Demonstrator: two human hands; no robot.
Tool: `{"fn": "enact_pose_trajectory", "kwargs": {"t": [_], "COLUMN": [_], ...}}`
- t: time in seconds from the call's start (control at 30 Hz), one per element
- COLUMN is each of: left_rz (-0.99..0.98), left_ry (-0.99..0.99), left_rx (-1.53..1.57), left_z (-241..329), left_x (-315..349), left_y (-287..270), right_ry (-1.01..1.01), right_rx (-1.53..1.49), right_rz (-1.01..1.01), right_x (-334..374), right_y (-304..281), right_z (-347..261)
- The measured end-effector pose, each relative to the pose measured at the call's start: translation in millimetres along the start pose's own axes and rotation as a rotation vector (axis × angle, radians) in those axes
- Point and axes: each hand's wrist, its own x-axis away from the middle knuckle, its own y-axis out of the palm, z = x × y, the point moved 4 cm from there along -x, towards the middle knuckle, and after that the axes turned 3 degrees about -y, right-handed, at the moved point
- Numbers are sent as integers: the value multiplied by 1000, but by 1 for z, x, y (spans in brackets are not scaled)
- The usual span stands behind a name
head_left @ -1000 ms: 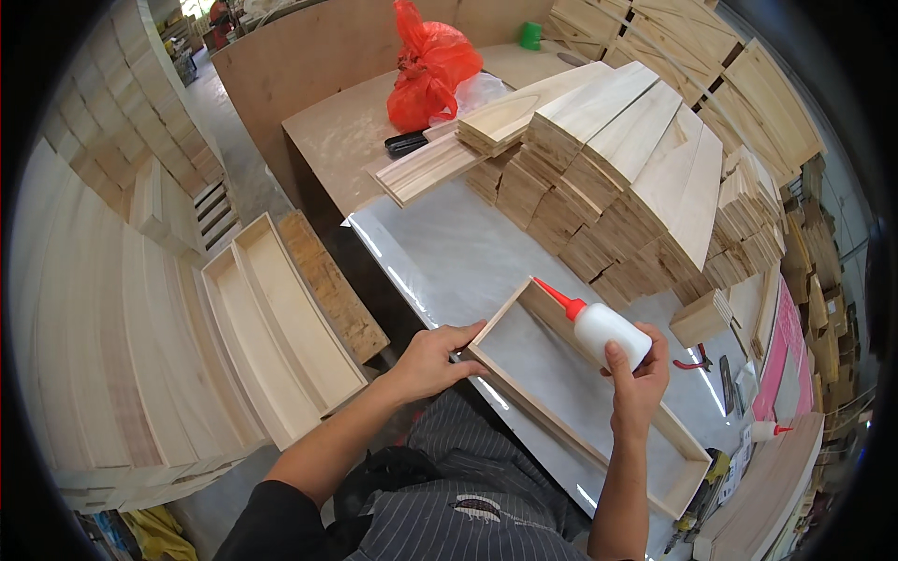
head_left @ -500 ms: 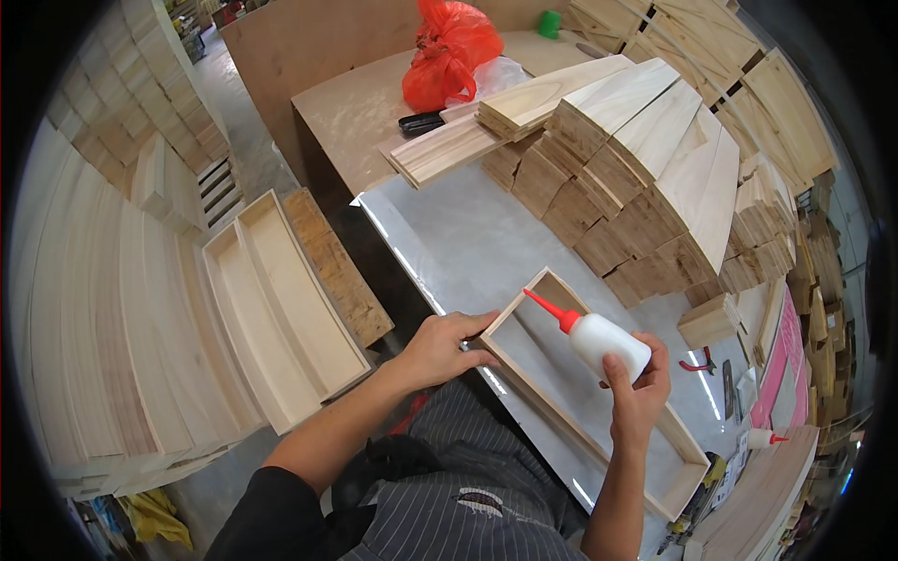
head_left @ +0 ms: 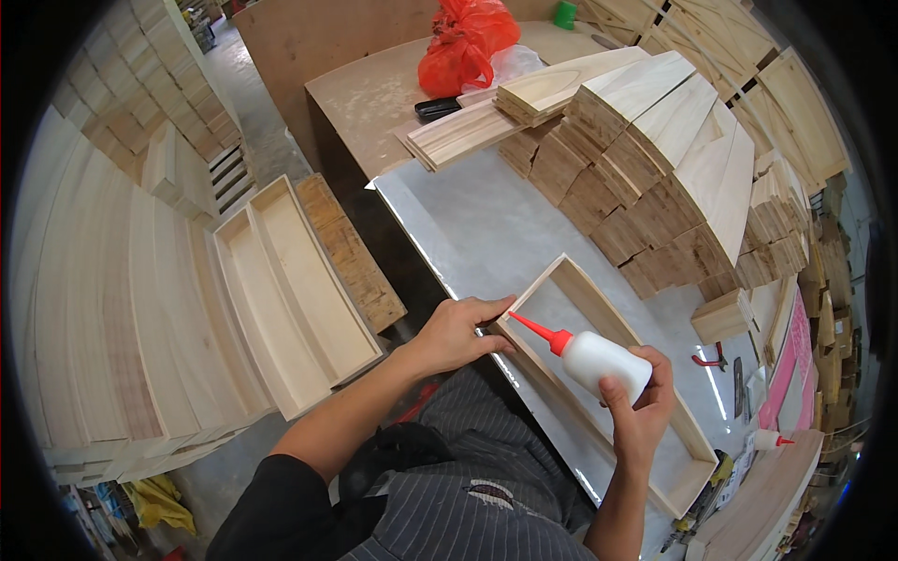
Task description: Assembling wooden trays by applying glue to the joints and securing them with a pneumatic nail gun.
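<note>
A narrow rectangular wooden frame (head_left: 601,297) lies at a slant on the grey tabletop, its long sides running from upper left to lower right. My left hand (head_left: 456,335) grips its left corner, the fingers bent around the outer edge. In my right hand (head_left: 641,411) is a white glue bottle (head_left: 606,365) with a long red nozzle, tilted over the frame. The nozzle tip points at the left corner, close to my left fingertips; whether it touches the wood I cannot tell.
Stacked wooden boards (head_left: 645,178) stand beyond the frame. On my left, a divided wooden tray (head_left: 309,271) lies by a large stack of planks (head_left: 140,309). Red-handled pliers (head_left: 711,358) and a second glue bottle (head_left: 769,439) lie at the right. A red plastic bag (head_left: 468,51) sits farther back.
The glue bottle's nozzle tip has moved from the frame's short end toward its left corner, near my left hand. My left hand still grips the frame. The whole view has shifted slightly.
</note>
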Motion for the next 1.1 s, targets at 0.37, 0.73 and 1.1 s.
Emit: {"fn": "enact_pose_trajectory", "kwargs": {"t": [0.37,0.73,1.1], "left_rz": [-16,-29,34], "left_ry": [-63,-93,0], "left_rx": [-6,-10,-159], "left_z": [2,8,17], "left_x": [1,2,13], "left_y": [-1,-4,-46], "right_ry": [-59,-62,-24], "right_rx": [14,71,88], "right_rz": [-52,31,138], "right_x": [13,47,93], "right_y": [-4,-49,-100], "right_z": [-7,-7,2]}}
